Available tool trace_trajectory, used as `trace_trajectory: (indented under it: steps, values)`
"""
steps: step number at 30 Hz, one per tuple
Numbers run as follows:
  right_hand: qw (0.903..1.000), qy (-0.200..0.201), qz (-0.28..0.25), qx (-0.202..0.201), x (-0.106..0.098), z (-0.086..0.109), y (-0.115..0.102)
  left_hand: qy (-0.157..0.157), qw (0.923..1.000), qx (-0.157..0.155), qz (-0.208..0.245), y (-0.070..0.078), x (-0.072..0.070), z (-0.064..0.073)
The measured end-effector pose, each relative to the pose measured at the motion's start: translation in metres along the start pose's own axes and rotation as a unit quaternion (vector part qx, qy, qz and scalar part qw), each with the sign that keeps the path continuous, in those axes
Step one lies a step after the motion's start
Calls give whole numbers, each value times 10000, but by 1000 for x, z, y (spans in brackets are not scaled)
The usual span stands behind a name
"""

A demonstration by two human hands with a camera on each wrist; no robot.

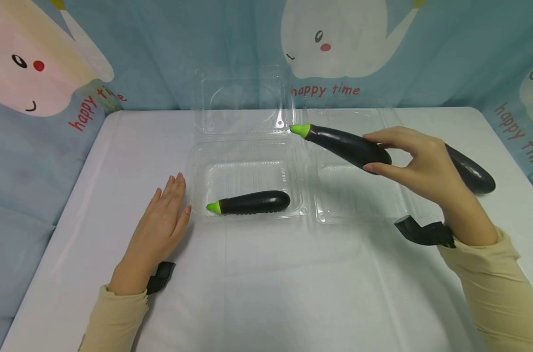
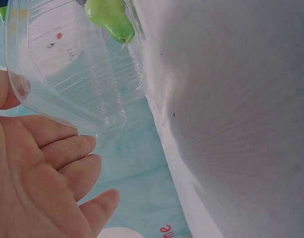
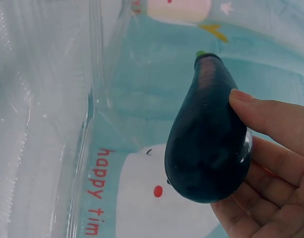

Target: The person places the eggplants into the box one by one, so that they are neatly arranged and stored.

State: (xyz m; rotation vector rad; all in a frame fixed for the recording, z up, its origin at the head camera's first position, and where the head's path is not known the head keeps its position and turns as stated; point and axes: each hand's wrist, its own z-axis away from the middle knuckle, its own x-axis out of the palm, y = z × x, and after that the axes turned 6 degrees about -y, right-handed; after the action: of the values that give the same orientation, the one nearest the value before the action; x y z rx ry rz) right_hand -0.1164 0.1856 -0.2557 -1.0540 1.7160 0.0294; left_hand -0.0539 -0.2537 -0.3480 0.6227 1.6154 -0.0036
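Note:
My right hand (image 1: 420, 166) holds a dark eggplant (image 1: 345, 143) by its fat end, thumb on one side and fingers on the other. Its green stem points left, over the space between two clear plastic boxes. In the right wrist view the held eggplant (image 3: 209, 134) appears fat end toward the camera. A second eggplant (image 1: 255, 202) lies inside the left clear box (image 1: 244, 151), along its front side, stem to the left. Beside that box's left edge is my left hand (image 1: 160, 227), fingers straight; the left wrist view has its fingers (image 2: 67, 148) close to the box wall.
Another clear box (image 1: 358, 195) sits to the right of the first, with its lid raised behind. The left box's lid (image 1: 244, 98) also stands up at the back. A third eggplant (image 1: 473, 171) lies on the white table (image 1: 266, 293), partly behind my right hand.

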Motion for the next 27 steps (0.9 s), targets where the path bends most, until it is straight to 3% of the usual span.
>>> trace_trajectory:
  steps: [27]
  values:
    - [9974,-536,-229,-415,21,-34,-16,97,9999,61,24,-1,1,1]
